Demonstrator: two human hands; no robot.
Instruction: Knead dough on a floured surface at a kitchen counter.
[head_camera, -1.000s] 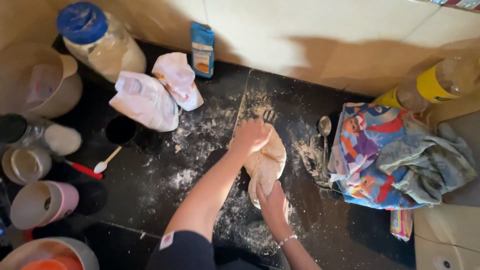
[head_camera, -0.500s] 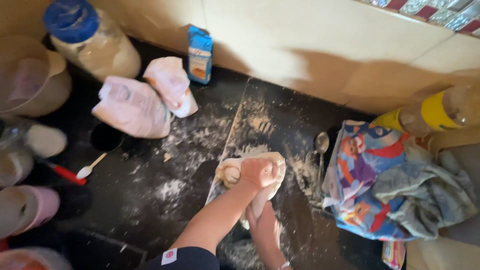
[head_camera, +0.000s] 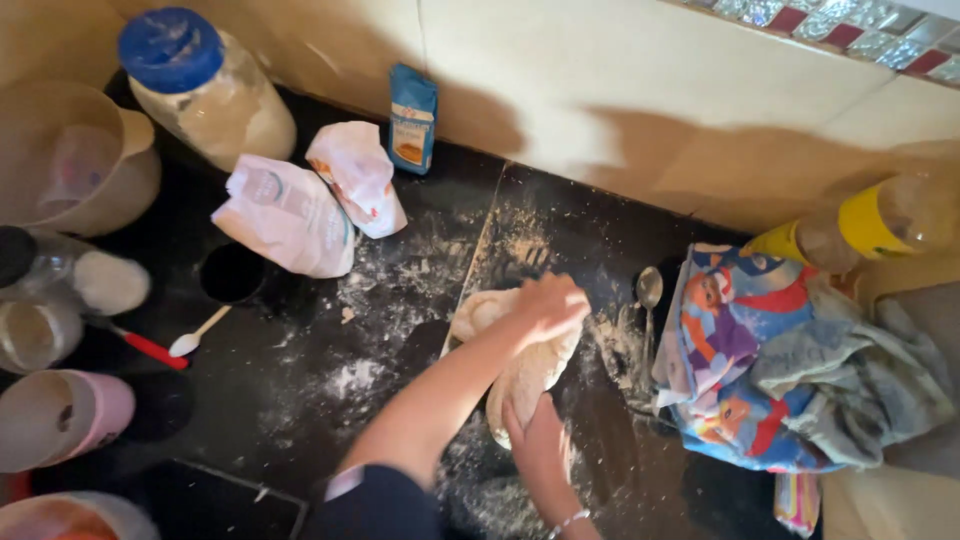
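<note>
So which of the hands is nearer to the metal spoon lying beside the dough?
The left hand. It presses the dough's far end, just left of the metal spoon. The right hand holds the near end, farther away.

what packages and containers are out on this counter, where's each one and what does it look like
Small carton: upright against the wall tiles, blue with an orange patch.
Two paper bags: left of the dough, white, crumpled, tops folded, lying side by side.
Big jar: back left, clear, blue lid, holding pale powder.
Bottle: on its side at right, clear, yellow label.

Pale, floury dough (head_camera: 520, 375), stretched long on dark counter
</note>
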